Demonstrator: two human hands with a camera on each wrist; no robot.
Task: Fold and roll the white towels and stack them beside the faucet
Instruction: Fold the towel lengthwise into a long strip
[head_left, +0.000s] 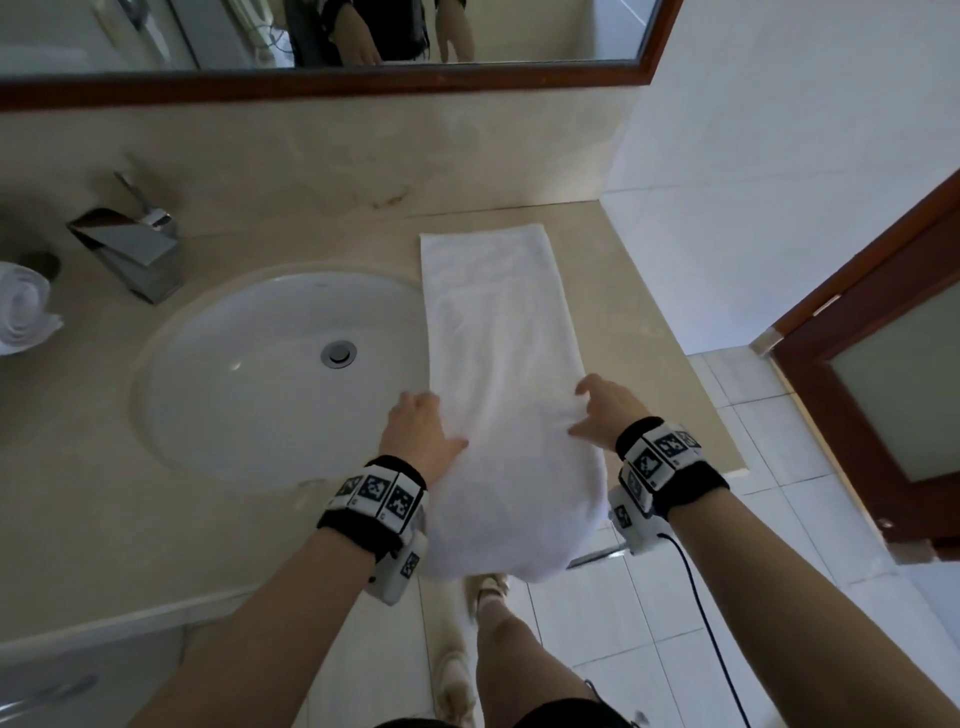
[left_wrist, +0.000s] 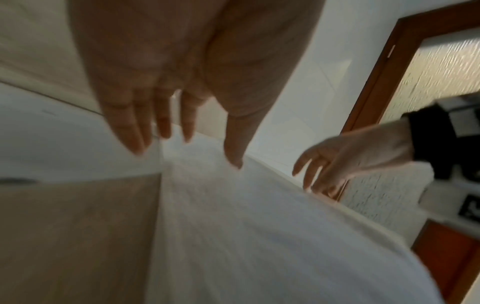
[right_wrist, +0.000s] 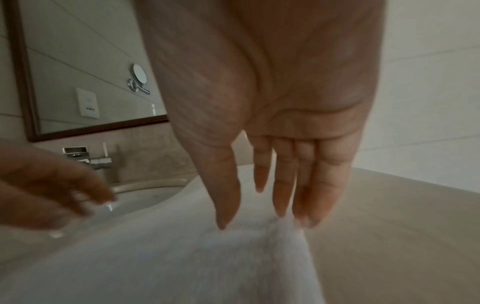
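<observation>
Counter (head_left: 93, 467): beige stone, round white sink (head_left: 249, 384) set in it. Towel (head_left: 498, 332): white, folded into long strip, lies on counter right of sink, near end hanging over front edge. Faucet (head_left: 140, 249): chrome, behind sink at back left. Rolled towel (head_left: 23, 306): at counter's left edge, left of faucet. Left hand (head_left: 421, 431): fingers straight, at towel's left edge. Right hand (head_left: 605, 410): fingers loosely spread, at towel's right edge.

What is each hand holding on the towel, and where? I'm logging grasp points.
Nothing is gripped. The left hand and right hand rest with straight fingers on the long edges of the folded towel, near its overhanging end.
</observation>
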